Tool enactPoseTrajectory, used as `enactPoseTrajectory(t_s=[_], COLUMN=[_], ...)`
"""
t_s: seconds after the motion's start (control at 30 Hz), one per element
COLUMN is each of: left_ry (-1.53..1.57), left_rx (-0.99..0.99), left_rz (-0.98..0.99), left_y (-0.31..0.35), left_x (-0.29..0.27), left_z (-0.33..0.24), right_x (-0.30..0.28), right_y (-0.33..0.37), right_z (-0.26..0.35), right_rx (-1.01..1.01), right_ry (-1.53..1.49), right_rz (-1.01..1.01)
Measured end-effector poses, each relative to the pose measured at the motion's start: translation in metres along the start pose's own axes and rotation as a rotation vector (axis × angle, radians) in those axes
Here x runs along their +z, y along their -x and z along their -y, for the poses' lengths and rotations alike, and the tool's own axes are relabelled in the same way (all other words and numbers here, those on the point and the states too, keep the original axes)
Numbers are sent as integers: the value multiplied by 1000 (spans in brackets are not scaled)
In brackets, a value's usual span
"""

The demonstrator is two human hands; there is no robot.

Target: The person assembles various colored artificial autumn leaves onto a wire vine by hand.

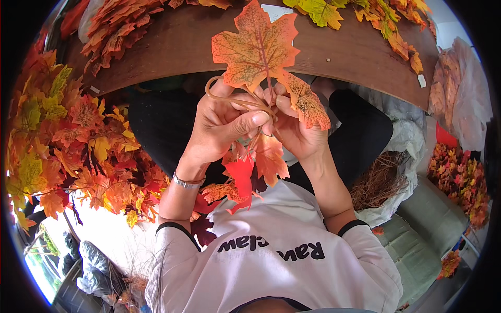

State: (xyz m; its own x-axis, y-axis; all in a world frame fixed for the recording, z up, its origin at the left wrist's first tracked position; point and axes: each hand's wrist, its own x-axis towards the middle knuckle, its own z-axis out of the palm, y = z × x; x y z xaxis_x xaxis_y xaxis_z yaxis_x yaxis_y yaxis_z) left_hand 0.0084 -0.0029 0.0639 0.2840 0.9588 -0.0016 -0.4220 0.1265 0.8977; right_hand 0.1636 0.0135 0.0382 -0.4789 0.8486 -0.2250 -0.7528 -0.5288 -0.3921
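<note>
Thumb and fingertips of our left grip (219, 125) are clamped on a slim, tan, curling stem (207, 87), which loops out beyond that grip's far side. Our right grip (300, 128) is pinched together on the same stem, just beside the left thumb, probably so that one hand steadies what the other adjusts. Above both grips stands a broad, orange-red, dark-veined artificial leaf (255, 49), its face turned toward us; a smaller speckled orange leaf (307, 104) lies over our right grip. Below, between our wrists, hang a pale orange leaf (271, 159) and a bright red leaf (241, 180), left free, we judge, because only the stem needs holding.

Heaped red, orange and yellow foliage (78, 130) spreads left of our left grip, likely kept near for easy reach. Right of our right grip, a bundle of thin brown twigs (378, 182) sits in a crumpled white plastic sack (412, 141). Beyond both grips runs the brown wooden counter (339, 60).

As for writing, bold black lettering crosses the white cotton shirt (292, 219) below our grips. A white card (272, 11) behind the broad leaf carries marks too small to read.
</note>
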Motion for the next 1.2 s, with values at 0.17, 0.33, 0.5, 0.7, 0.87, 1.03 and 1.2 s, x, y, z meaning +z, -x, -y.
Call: enactPoseTrajectory(t_s=[0.17,0.33,0.5,0.7,0.87,1.03,1.2], left_ry=[-42,25,13,4,-21,52,128], left_rx=[22,7,25,-14,-62,-36,-47], left_rz=[46,-3,39,39,58,50,64], left_y=[-1,1,0,0,2,1,-1], left_x=[1,2,1,0,-1,0,-4], left_z=[1,2,3,3,3,7,11], right_x=[5,2,4,3,-3,-3,-10], right_y=[1,1,1,2,1,0,-4], right_z=[3,3,4,4,4,2,8], right_rx=[3,3,26,27,50,-28,-5], right_ry=[21,110,-12,124,115,235,318], right_rz=[-11,-32,-32,-10,96,89,81])
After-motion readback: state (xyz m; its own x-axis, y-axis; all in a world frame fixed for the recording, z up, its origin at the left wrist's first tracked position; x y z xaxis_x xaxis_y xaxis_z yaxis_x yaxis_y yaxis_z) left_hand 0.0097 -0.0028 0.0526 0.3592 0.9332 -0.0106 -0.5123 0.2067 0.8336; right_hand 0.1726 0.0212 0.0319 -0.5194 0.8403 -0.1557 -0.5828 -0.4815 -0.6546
